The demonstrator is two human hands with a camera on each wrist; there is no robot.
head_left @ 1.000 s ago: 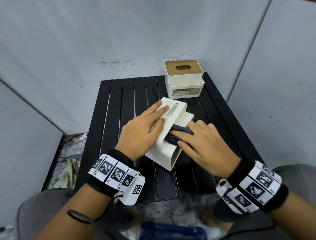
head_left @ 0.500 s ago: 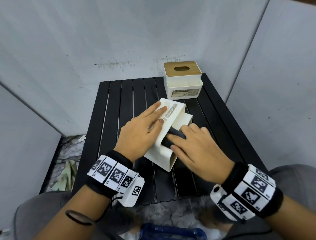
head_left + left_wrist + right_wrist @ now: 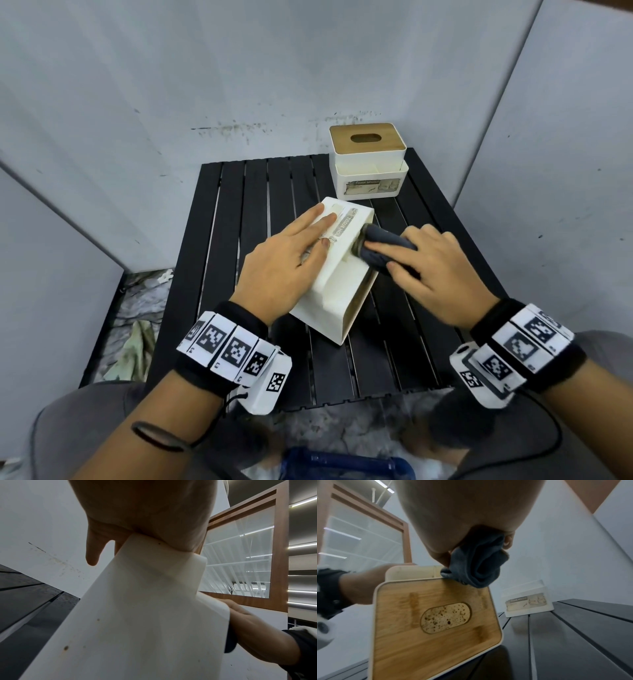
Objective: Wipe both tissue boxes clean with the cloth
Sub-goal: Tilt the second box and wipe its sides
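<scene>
Left hand (image 3: 284, 260) lies flat on tipped tissue box (image 3: 337, 284); right hand (image 3: 433, 270) pinches cloth (image 3: 380, 248).

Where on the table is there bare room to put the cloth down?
The table's left slats, left of the left hand, are bare. So is the near strip between the wrists. It is crowded around the tipped box, cloth, right hand and far box.

head view looks down, wrist views upward, sharing tipped box (image 3: 337, 270)
</scene>
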